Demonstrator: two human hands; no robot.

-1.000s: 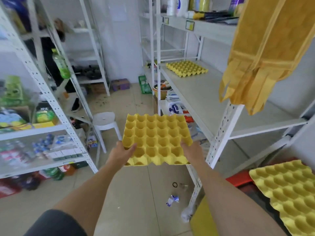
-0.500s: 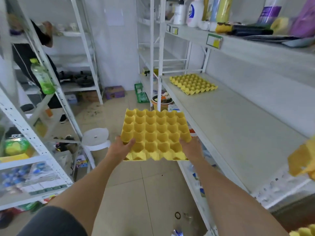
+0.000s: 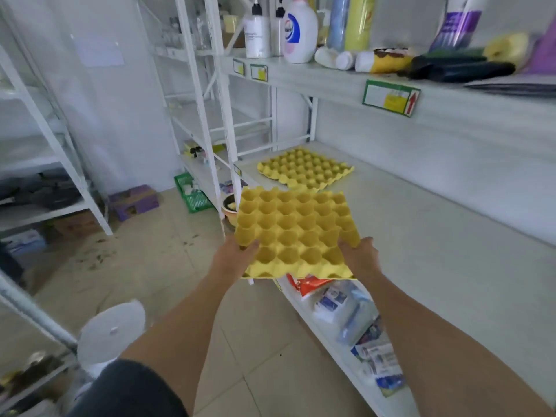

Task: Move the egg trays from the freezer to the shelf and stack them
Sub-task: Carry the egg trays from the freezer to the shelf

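Observation:
I hold a yellow egg tray (image 3: pixel 296 230) flat in front of me, cups facing up. My left hand (image 3: pixel 233 257) grips its near left corner and my right hand (image 3: pixel 359 255) grips its near right corner. The tray hovers over the front edge of the white shelf (image 3: pixel 436 251). A second yellow egg tray (image 3: pixel 305 167) lies on that shelf at its far left end, just beyond the held one. The freezer is out of view.
White shelf uprights (image 3: pixel 224 139) stand just left of the held tray. The upper shelf carries detergent bottles (image 3: pixel 299 28) and price tags (image 3: pixel 391 97). Packaged goods (image 3: pixel 355 314) fill the lower shelf. A white stool (image 3: pixel 112 329) and green basket (image 3: pixel 192 194) sit on the floor.
I have walked closer to the shelf, carrying the tray toward it. The tray on the shelf now looks larger and nearer; the freezer trays at lower right have left the view.

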